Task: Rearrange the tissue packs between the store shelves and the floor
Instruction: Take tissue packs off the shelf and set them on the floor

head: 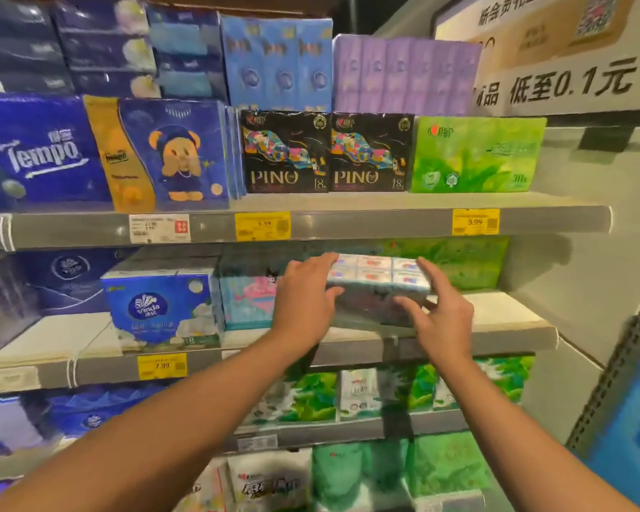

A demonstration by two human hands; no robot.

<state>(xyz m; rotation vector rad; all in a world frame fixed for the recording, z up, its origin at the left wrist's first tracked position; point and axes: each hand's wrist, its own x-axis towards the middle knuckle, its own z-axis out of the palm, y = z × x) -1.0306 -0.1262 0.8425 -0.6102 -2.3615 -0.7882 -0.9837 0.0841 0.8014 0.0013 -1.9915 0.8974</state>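
A white-and-blue tissue pack is bracketed on the middle shelf by the left hand and right hand; the fingers are spread and loosely extended against its sides, not clenched. Bare shelf is seen right of the right fingers. Left of the left fingers a Vinda pack is shelved above a 7.99 tag. Beyond, above the fingertips, two PINO packs and a Tempo pack are displayed.

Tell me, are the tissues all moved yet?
Not yet, it seems. The blue Vinda pack already stands on the grey middle shelf. Both hands, left and right, flank the white multi-pack of small tissues. No floor shows, so what's left is unclear.
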